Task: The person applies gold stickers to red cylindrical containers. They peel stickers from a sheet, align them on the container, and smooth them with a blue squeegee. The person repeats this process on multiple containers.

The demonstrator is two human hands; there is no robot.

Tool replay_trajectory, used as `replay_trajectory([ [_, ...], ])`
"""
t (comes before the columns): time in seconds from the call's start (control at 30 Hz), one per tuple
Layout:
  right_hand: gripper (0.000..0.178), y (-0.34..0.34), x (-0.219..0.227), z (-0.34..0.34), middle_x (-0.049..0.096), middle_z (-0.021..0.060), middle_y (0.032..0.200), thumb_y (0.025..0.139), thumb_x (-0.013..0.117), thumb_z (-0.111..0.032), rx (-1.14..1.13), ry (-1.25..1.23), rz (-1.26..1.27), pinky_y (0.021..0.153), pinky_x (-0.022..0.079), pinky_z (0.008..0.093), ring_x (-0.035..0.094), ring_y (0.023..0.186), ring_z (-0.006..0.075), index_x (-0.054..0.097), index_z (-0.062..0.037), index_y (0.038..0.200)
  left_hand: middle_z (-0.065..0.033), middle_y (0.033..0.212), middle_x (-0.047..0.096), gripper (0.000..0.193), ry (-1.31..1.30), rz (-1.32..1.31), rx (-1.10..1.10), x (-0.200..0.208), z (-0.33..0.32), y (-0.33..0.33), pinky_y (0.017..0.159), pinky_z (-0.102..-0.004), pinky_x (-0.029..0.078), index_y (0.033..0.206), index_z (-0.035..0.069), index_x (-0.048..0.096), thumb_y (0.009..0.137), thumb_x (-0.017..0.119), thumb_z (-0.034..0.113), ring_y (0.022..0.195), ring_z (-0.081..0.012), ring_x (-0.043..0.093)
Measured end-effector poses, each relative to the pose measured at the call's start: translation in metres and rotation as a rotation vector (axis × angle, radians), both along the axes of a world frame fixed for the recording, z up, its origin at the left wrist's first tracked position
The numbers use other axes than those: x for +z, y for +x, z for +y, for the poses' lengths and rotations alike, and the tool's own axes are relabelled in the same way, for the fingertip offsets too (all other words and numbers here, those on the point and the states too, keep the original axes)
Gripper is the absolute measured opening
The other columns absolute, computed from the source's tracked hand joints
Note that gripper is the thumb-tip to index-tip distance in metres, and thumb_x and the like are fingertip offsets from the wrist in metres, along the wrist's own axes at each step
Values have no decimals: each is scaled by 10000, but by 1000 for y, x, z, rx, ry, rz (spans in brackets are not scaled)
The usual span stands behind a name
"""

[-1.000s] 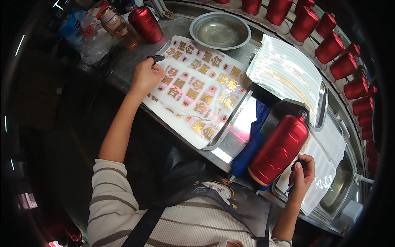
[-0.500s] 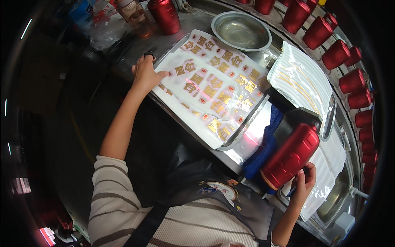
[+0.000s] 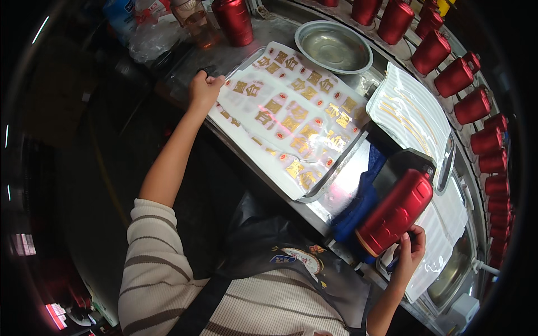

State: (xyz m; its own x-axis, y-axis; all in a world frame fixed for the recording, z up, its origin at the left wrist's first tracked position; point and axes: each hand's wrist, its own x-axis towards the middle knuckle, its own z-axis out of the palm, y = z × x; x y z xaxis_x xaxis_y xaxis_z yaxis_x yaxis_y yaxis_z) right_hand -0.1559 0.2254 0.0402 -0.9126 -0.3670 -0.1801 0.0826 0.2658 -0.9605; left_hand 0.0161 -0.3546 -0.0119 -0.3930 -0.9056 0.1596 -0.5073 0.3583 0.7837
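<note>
The left hand [image 3: 205, 92] has its fingers curled in, thumb drawn close to them, at the left edge of the gold-printed decal sheet [image 3: 288, 120] — whether they pinch it, I cannot tell — and that sheet lies on a metal tray [image 3: 343, 166]. The right hand's [image 3: 411, 249] fingers are bent beside the lower side of the tilted red bottle [image 3: 398, 210] — contact or grasp is unclear — near a blue cloth [image 3: 357, 200].

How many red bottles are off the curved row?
2: one red bottle beside the drinking bottle, another red bottle between the blue cloth and right hand. Others may be hidden.
</note>
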Motion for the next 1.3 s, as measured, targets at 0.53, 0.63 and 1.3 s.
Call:
replay_trajectory([
  [0.53,174,3,0,3,550,-15,798,920,614,-98,-66,20,17,531,323,176,488,678,44,589,-36,1080,-131,767,722,150,-453,-10,-303,100,63,-52,658,-311,526,822,-17,676,823,738,120,677,-184,688],
  [0.63,170,-1,-3,4,563,-10,809,920,615,-100,-65,24,12,531,323,175,489,676,43,589,-35,1076,-94,771,721,157,-590,-43,-494,137,72,-91,637,-285,516,857,-8,693,847,729,145,666,-134,666],
  [1.3,194,7,11,2,563,-10,849,894,642,-20,-144,-62,-13,602,403,169,527,716,29,607,-24,1085,-145,826,717,221,-553,-414,-683,37,9,-300,732,-438,535,880,47,696,712,756,178,837,-357,700],
])
